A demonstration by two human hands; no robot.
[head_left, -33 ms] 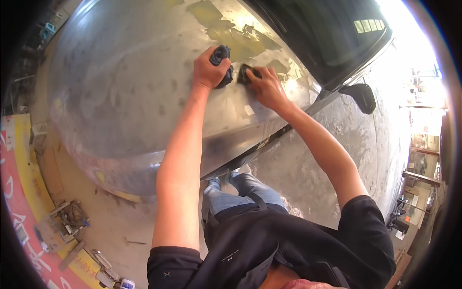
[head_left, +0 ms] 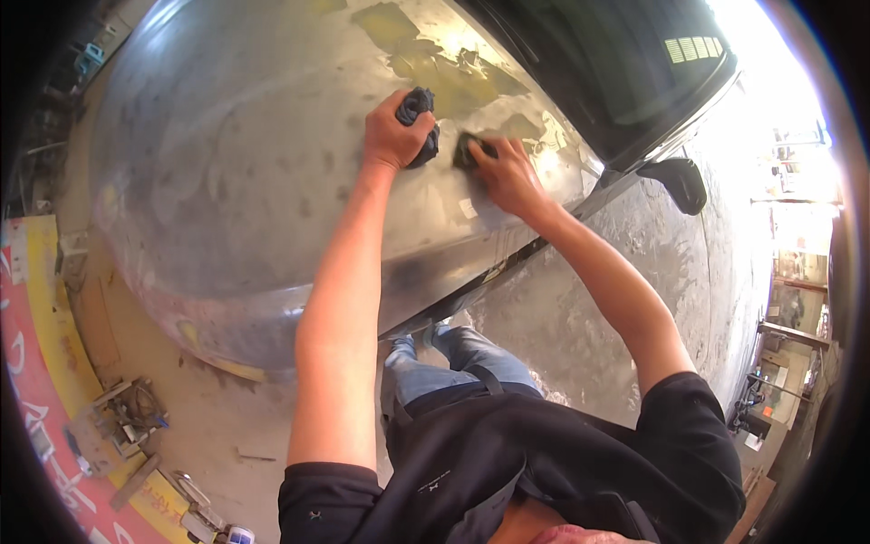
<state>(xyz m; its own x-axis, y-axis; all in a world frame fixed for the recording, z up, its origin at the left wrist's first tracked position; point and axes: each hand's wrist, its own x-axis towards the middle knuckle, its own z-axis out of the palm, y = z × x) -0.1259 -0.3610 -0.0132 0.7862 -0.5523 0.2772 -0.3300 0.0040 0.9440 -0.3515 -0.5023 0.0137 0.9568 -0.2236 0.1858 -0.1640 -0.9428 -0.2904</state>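
Observation:
A car hood (head_left: 245,172), dull grey and rubbed bare in places, spreads under both hands. Yellow-green patches (head_left: 444,77) of what looks like filler lie on it near the windshield. My left hand (head_left: 392,134) is closed round a bunched dark cloth (head_left: 419,107), whose lower part rests on the hood. To its right, my right hand (head_left: 510,177) presses a small black pad (head_left: 468,151) flat on the metal. The pad is partly under my fingers and a little blurred, so its exact kind is hidden.
The windshield (head_left: 607,63) and a side mirror (head_left: 675,184) are beyond my right hand. A metal tool or machine part (head_left: 131,412) lies on the floor at lower left, by a red and yellow banner (head_left: 54,363). Shelves with clutter (head_left: 788,363) line the right.
My right hand and the black pad have slid slightly toward me and to the right across the hood. My left hand with the cloth stays in place.

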